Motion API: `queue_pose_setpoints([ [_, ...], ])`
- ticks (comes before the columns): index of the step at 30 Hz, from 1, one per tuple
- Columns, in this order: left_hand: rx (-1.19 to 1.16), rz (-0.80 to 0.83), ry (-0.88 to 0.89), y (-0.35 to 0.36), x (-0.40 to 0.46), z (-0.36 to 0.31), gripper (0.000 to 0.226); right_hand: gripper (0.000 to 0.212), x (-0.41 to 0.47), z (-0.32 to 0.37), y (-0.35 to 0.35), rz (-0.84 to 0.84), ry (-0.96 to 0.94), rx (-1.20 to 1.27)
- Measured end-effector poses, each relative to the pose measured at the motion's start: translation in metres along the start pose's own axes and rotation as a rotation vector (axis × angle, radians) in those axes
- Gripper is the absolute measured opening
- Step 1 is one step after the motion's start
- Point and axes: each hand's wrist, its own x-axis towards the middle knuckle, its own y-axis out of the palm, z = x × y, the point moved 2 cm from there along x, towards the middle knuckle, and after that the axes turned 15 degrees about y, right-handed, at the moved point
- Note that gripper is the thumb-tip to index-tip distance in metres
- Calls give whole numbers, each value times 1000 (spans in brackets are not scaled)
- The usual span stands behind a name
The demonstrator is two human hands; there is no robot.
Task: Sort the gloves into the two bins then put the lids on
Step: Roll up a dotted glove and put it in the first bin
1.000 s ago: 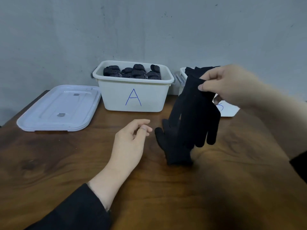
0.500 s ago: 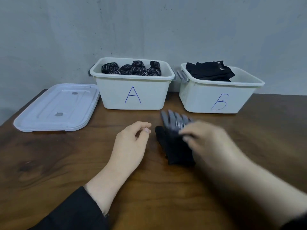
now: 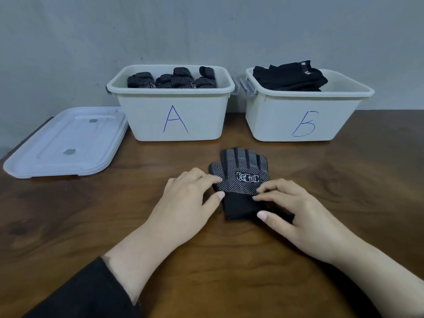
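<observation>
A black glove (image 3: 241,177) with white dots and a white printed label lies flat on the wooden table, fingers pointing to the bins. My left hand (image 3: 185,203) touches its left edge with fairly straight fingertips and thumb. My right hand (image 3: 296,212) rests fingertips and thumb on the plain cuff at the right. White bin A (image 3: 169,115) holds several dotted gloves (image 3: 174,81). White bin B (image 3: 298,115) holds plain black gloves (image 3: 291,76). Both bins stand without lids.
White lids (image 3: 66,145) lie stacked flat on the table, left of bin A and near the table's left edge. A grey wall (image 3: 206,31) stands right behind the bins. Brown table surface (image 3: 229,260) spreads around my arms.
My right hand carried a plain black glove to bin B, left it there and came back down. The dotted glove now lies dotted side up, with both hands on it.
</observation>
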Motion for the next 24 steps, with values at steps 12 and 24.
queue_pose_setpoints([
  [12, 23, 205, 325, 4, 3, -7, 55, 32, 13, -6, 5, -33, -159, -198],
  [24, 24, 45, 241, 12, 16, -14, 8, 23, 17, -2, 4, -25, -74, -20],
])
